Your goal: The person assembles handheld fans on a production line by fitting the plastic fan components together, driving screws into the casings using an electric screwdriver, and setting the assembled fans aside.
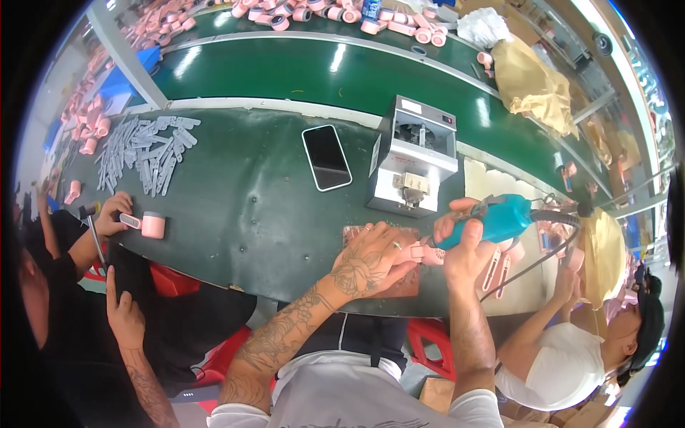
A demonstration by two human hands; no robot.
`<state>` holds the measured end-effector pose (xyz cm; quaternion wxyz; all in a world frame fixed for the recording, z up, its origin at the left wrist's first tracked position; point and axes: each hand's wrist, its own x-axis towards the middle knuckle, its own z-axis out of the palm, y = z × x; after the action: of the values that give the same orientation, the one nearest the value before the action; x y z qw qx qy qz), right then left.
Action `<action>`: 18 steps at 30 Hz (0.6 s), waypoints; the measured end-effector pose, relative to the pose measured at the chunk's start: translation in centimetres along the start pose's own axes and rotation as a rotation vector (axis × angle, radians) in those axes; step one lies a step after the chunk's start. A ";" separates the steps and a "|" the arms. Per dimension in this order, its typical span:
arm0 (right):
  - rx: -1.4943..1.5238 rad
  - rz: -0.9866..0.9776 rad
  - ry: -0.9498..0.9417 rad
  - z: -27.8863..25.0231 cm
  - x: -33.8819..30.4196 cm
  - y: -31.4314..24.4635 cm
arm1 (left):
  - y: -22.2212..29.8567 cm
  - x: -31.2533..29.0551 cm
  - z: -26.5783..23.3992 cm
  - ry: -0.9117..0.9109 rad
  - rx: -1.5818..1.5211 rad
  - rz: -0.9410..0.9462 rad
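My left hand presses a pink fan-like part down near the front edge of the dark green worktable. Its fingers are closed round the part's narrow end. In my right hand is a teal electric screwdriver, lying nearly level, its tip directed left at the pink part. Whether the tip touches a screw is hidden by my fingers. Under the part lies a reddish-brown mat.
A grey screw feeder and a phone stand beyond my hands. Grey strips are heaped at left. Co-workers sit on both sides, the left one holding a hammer by a pink fan. The screwdriver's cable hangs at right.
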<state>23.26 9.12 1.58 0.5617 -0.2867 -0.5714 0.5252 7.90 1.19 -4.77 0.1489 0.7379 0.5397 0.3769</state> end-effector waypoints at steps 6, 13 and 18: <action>0.027 0.028 0.001 -0.1 -0.2 0.6 | 0.4 0.2 0.1 0.054 0.007 0.015; -0.061 -0.036 -0.053 0.5 -0.2 1.1 | 0.4 0.3 0.2 0.106 -0.009 0.052; -0.059 -0.029 -0.042 0.3 0.0 1.4 | 0.6 0.4 0.2 0.083 0.032 0.020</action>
<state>22.58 9.44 0.40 0.5482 -0.2836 -0.6024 0.5060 8.51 1.37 -4.43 0.1107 0.7293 0.5441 0.3998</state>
